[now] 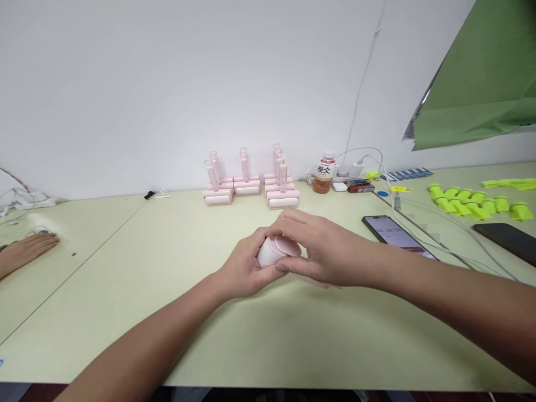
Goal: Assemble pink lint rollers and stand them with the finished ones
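Over the middle of the table, both of my hands are closed around a pink and white lint roller (270, 253). My left hand (242, 269) wraps the white roll from the left, with its thumb along the near side. From the right, my right hand (330, 245) grips the pink curved cover (288, 246) at the roll's end, its fingers over the top and its thumb underneath. A pale, see-through part shows below my right hand; most of it is hidden. Similar pink lint rollers (282, 198) stand in groups by the wall, handles upright.
To the right are a phone (387, 230) showing a timer, white cables (452, 254), a dark phone (508, 240) and several yellow-green pieces (464, 202). A drink bottle (324, 174) stands at the back. Another person's hand (31, 250) rests on the table at far left.
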The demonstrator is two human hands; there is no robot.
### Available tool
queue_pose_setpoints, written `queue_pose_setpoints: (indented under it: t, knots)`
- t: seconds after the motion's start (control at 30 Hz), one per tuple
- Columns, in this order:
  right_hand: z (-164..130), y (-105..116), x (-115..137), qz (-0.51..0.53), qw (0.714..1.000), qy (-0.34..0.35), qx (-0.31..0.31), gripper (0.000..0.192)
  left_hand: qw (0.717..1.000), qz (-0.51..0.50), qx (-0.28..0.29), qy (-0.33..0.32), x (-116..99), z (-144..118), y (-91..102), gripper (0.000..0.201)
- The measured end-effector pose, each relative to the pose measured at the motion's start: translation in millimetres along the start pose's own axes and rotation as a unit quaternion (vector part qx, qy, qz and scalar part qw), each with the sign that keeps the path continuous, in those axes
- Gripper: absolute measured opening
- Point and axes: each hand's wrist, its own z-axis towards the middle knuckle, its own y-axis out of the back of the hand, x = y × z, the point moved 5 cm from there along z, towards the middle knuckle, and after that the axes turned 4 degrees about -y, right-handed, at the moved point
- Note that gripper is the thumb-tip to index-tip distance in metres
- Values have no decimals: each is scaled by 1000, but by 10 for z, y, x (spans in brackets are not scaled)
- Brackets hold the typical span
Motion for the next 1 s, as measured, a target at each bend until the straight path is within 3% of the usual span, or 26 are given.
queue_pose_setpoints:
  t: [0.23, 0.4, 0.53, 0.67, 0.87, 1.0]
  knots:
    - [-8, -4, 112, 9, 997, 0, 77, 16, 997, 64, 10, -52, 44, -49, -96, 29]
    - [47, -54, 98, -5, 992, -5, 126, 15, 992, 116, 4, -47, 136, -52, -162, 30]
    - [72, -104, 115, -26, 990, 4, 142, 14, 987, 134, -13, -83, 193, -52, -186, 34]
    - [65, -135, 114, -28, 989, 5, 144, 14, 985, 127, -18, -113, 246, -58, -231, 34]
    - [54, -145, 123, 1, 984, 26, 174, 16, 992, 91, -1, -85, 294, -76, -296, 32]
    - [63, -161, 108, -6, 981, 2, 193, 17, 991, 68, 1, -112, 249, -90, -297, 25]
